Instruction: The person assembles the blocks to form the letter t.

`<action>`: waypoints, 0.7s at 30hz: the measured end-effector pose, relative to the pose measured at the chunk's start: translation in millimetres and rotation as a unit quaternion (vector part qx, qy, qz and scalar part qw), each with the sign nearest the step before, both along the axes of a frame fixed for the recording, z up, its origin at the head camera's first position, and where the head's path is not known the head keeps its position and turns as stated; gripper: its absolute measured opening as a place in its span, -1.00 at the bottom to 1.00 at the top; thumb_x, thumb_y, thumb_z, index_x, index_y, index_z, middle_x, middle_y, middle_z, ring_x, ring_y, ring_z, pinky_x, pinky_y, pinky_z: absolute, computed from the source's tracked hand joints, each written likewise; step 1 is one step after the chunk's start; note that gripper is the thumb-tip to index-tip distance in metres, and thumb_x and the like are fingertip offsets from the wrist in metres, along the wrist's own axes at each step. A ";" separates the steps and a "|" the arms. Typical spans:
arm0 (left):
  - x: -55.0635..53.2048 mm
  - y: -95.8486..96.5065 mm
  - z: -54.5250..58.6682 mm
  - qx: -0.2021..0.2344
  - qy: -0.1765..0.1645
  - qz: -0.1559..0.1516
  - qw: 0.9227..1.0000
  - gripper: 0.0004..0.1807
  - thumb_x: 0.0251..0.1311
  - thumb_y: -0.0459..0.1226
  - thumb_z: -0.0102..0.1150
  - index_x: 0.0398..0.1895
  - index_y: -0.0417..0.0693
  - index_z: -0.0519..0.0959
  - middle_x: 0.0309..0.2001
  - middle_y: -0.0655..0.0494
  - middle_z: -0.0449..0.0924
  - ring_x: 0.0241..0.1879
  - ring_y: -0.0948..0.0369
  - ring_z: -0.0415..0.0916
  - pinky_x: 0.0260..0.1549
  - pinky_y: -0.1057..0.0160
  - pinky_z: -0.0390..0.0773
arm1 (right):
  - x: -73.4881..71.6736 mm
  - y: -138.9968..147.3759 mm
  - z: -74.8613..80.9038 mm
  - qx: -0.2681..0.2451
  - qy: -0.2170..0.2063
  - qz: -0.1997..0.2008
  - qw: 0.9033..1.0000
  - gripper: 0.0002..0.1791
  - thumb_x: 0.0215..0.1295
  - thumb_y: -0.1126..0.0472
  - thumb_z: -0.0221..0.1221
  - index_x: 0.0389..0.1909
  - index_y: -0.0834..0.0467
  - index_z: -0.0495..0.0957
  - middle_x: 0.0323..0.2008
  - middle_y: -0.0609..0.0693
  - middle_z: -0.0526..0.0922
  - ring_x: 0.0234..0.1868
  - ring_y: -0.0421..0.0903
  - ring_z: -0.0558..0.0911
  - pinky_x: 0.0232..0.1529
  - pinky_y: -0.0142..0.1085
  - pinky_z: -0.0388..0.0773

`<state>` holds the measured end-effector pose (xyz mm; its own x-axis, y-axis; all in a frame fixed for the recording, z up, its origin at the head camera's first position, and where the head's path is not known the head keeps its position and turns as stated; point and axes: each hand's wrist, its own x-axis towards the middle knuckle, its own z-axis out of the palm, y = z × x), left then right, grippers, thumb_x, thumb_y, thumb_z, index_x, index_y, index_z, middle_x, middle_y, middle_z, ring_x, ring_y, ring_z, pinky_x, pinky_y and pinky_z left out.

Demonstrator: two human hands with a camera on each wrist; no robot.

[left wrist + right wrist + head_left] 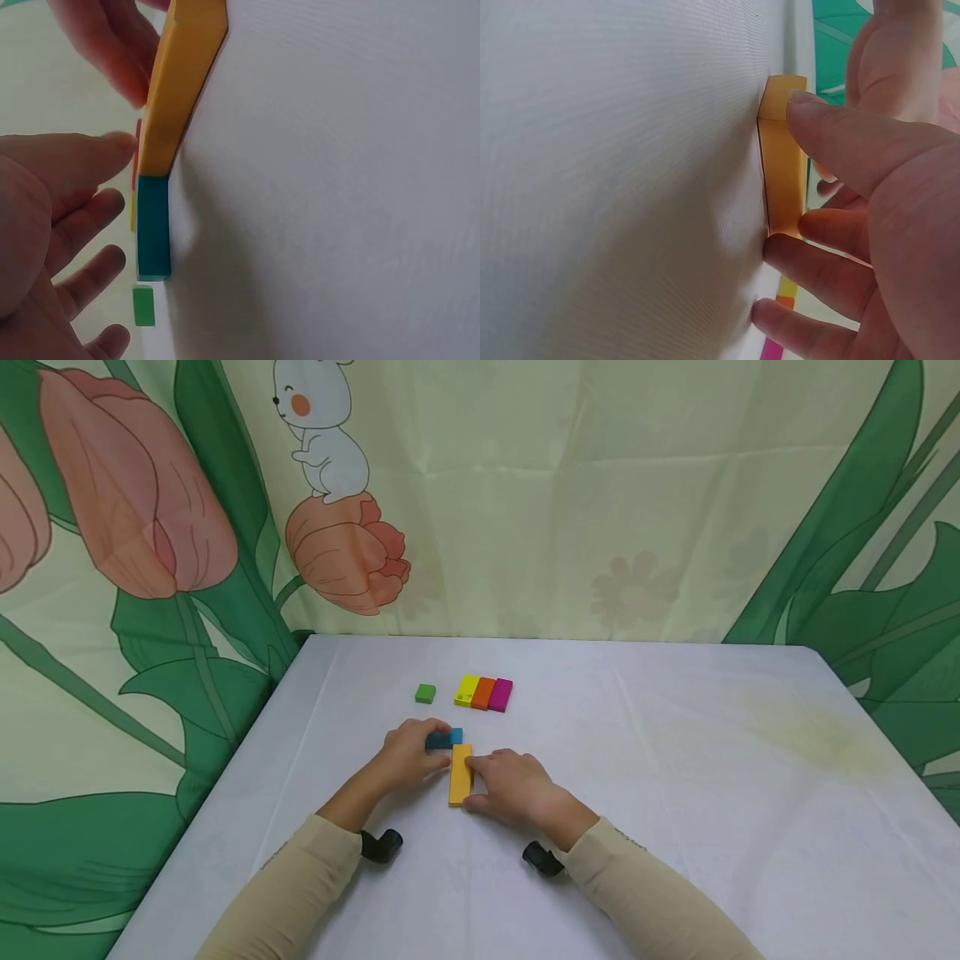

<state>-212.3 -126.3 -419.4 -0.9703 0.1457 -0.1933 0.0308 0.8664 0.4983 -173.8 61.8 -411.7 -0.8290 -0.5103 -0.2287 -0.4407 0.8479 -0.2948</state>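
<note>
A long yellow-orange block (461, 777) lies on the table, pointing away from me. At its far end a blue block (457, 737) lies crosswise, touching it or nearly so; its left part looks darker under the left hand. My left hand (409, 753) is at the blue block, with thumb and fingers spread around it; in the left wrist view the fingers (112, 259) look loose and seem apart from it. The right hand (513, 785) touches the yellow-orange block along its right side. In the right wrist view its thumb rests at the near corner of that block (784, 169).
Farther back, a small green block (425, 693) lies alone. To its right, a yellow block (467, 690), an orange block (483, 692) and a magenta block (500, 695) lie side by side. A white cloth covers the table (675, 777); a printed curtain (525, 527) hangs behind it.
</note>
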 end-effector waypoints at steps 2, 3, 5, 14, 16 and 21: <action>1.0 -0.2 -1.2 0.000 0.003 -0.004 1.000 -0.46 0.14 -0.15 0.47 0.21 0.06 0.56 0.18 0.01 0.50 0.18 -0.03 0.33 0.16 -0.09 0.47 | 0.1 0.0 0.3 -0.002 -0.001 0.000 1.000 -0.22 0.25 -0.22 0.29 0.41 0.07 0.42 0.23 0.02 0.57 0.29 0.05 0.46 0.18 0.05 0.47; 1.3 -0.5 -2.0 0.000 0.005 -0.006 1.000 -0.44 0.13 -0.13 0.48 0.22 0.06 0.56 0.18 0.02 0.50 0.18 -0.02 0.33 0.16 -0.09 0.46 | 0.2 0.0 0.4 -0.003 -0.002 -0.001 1.000 -0.22 0.25 -0.22 0.29 0.41 0.06 0.42 0.23 0.02 0.57 0.29 0.05 0.46 0.18 0.05 0.47; 1.9 -0.8 -3.0 0.000 0.008 -0.011 1.000 -0.42 0.11 -0.10 0.49 0.22 0.06 0.56 0.18 0.03 0.51 0.19 -0.01 0.33 0.17 -0.11 0.44 | -0.1 -0.1 0.5 -0.001 -0.001 0.000 1.000 -0.22 0.26 -0.22 0.29 0.41 0.06 0.41 0.24 0.02 0.56 0.29 0.05 0.46 0.18 0.05 0.47; 3.7 -2.0 -3.6 -0.003 0.010 -0.019 1.000 -0.35 0.07 -0.05 0.51 0.24 0.05 0.54 0.20 0.06 0.51 0.23 0.00 0.31 0.22 -0.15 0.34 | -1.3 -0.2 0.3 -0.003 0.001 0.006 1.000 -0.24 0.25 -0.22 0.30 0.39 0.07 0.43 0.22 0.04 0.57 0.26 0.05 0.48 0.16 0.05 0.49; 3.6 -1.5 -4.0 -0.005 0.011 -0.018 1.000 -0.35 0.07 -0.04 0.51 0.25 0.05 0.54 0.20 0.06 0.51 0.23 0.00 0.31 0.22 -0.14 0.34 | -1.9 0.4 0.3 -0.005 0.001 0.008 1.000 -0.24 0.26 -0.22 0.29 0.39 0.07 0.43 0.22 0.04 0.57 0.25 0.05 0.49 0.16 0.05 0.49; 3.3 -0.8 -5.6 -0.007 0.010 -0.016 1.000 -0.35 0.07 -0.03 0.51 0.25 0.04 0.54 0.20 0.04 0.50 0.24 -0.01 0.30 0.21 -0.14 0.36 | -6.0 5.2 -2.9 -0.024 -0.011 0.011 1.000 -0.24 0.27 -0.21 0.29 0.40 0.07 0.42 0.22 0.03 0.57 0.26 0.05 0.48 0.18 0.04 0.47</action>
<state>-209.0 -127.2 -425.1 -0.9688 0.1750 -0.1755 0.0694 0.8713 0.4857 -179.8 66.9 -414.5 -0.8122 -0.5396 -0.2216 -0.4520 0.8223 -0.3457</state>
